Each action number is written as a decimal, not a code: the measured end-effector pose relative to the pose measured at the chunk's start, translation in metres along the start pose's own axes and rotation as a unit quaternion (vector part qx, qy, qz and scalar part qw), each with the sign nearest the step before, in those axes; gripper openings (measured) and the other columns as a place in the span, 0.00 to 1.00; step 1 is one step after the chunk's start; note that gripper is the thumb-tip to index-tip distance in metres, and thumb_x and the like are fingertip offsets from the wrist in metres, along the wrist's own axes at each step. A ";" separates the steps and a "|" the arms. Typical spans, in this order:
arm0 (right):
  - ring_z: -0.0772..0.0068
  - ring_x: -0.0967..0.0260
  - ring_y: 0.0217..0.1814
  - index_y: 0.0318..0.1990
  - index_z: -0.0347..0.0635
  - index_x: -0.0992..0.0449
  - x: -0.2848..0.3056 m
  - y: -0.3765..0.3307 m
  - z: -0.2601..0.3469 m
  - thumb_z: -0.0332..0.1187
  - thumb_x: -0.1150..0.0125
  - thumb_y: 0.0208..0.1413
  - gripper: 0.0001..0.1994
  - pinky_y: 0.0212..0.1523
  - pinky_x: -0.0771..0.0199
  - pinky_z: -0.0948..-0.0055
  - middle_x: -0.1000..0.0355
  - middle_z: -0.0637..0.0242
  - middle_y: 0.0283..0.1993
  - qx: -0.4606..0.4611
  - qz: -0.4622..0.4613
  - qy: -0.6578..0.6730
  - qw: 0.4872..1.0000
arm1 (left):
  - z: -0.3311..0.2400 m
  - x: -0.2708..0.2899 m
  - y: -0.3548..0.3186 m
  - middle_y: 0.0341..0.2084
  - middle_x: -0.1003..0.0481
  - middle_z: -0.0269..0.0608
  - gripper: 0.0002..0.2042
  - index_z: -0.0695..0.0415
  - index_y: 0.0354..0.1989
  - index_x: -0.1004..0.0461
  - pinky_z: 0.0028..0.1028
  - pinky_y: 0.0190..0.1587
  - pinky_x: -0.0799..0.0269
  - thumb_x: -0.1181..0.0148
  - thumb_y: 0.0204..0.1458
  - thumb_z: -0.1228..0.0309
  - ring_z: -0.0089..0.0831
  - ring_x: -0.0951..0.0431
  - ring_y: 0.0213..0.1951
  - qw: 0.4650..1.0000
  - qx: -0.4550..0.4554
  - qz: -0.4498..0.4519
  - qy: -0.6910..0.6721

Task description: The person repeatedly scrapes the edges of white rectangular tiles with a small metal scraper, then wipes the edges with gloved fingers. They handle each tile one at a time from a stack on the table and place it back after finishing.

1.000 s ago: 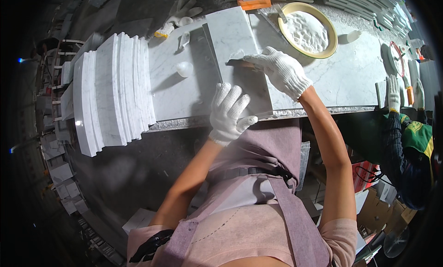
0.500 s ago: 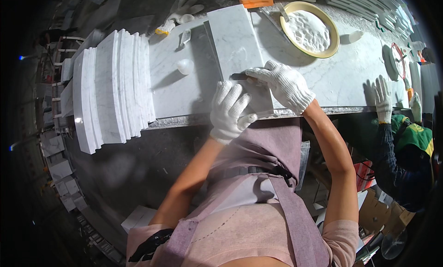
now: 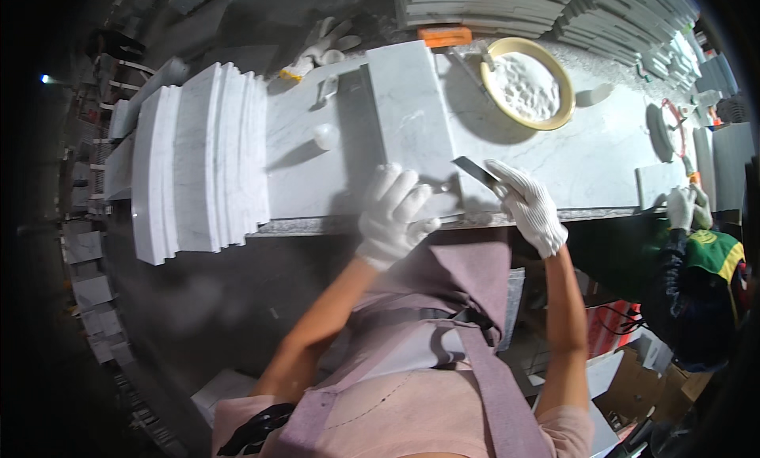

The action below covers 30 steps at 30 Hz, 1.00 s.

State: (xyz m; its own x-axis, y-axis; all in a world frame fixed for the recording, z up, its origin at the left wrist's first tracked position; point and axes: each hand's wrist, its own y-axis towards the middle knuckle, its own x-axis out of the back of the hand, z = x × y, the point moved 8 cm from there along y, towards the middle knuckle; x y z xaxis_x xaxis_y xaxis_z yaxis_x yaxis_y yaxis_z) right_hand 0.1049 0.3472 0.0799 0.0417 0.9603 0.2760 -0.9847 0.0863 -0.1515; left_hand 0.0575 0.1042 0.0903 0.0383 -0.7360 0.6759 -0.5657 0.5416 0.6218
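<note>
My left hand (image 3: 393,214), in a white knitted glove, lies with its fingers stretched and spread on the near left part of a long grey-veined marble slab (image 3: 412,114). Its thumb points right along the slab's front end. My right hand (image 3: 529,206), gloved alike, is closed round a putty knife (image 3: 476,171). The dark flat blade points up and left, over the slab's right edge. Beneath the slab is a white marble worktop (image 3: 586,177). A small whitish lump (image 3: 446,187) shows near the slab's front end.
Upright marble slabs (image 3: 186,153) stand at left. A yellow bowl (image 3: 569,98) of white paste is behind my right hand. Loose gloves (image 3: 323,46), a small white cup (image 3: 324,136) and an orange block (image 3: 445,37) lie farther back. At right, a co-worker's gloved hands (image 3: 682,207) touch another piece.
My right hand has moved right and nearer, drawing the putty knife off the slab's front part. My left hand stays nearly the same. The co-worker's hands have come together at a marble piece.
</note>
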 end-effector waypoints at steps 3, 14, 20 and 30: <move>0.84 0.38 0.26 0.79 0.39 0.37 0.021 -0.056 -0.044 0.31 0.39 0.72 0.30 0.26 0.35 0.83 0.31 0.74 0.36 -0.141 -0.105 0.180 0.968 | -0.012 0.014 0.008 0.54 0.23 0.44 0.23 0.57 0.51 0.18 0.57 0.68 0.31 0.41 0.68 0.47 0.49 0.24 0.59 0.998 -0.033 -0.031 0.041; 0.76 0.28 0.30 0.61 0.32 0.26 -0.052 -0.110 -0.090 0.44 0.25 0.64 0.28 0.28 0.27 0.76 0.26 0.65 0.41 -0.121 -0.086 0.499 0.854 | -0.015 -0.006 0.054 0.54 0.23 0.38 0.19 0.50 0.53 0.17 0.58 0.73 0.39 0.31 0.56 0.56 0.43 0.28 0.64 0.993 -0.026 0.086 0.081; 0.70 0.26 0.44 0.52 0.43 0.22 -0.052 -0.105 -0.087 0.45 0.27 0.66 0.18 0.39 0.23 0.72 0.24 0.68 0.47 -0.117 -0.087 0.470 0.870 | -0.017 -0.009 0.058 0.56 0.23 0.40 0.21 0.51 0.53 0.18 0.59 0.75 0.41 0.28 0.52 0.57 0.46 0.29 0.65 0.983 0.005 0.152 0.102; 0.71 0.27 0.45 0.51 0.43 0.21 -0.061 -0.109 -0.096 0.42 0.29 0.68 0.14 0.40 0.21 0.71 0.25 0.69 0.46 -0.154 -0.091 0.435 0.883 | -0.011 -0.017 0.073 0.52 0.23 0.39 0.22 0.52 0.53 0.19 0.55 0.74 0.39 0.25 0.50 0.60 0.42 0.27 0.61 0.976 0.007 0.162 0.142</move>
State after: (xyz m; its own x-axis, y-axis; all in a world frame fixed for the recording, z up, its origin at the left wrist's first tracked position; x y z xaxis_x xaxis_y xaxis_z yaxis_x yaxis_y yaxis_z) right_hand 0.2260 0.3042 -0.0114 0.4406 0.7523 -0.4897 -0.8612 0.2002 -0.4673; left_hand 0.0247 0.1606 0.1285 0.0813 -0.3835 0.9199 -0.5976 0.7199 0.3530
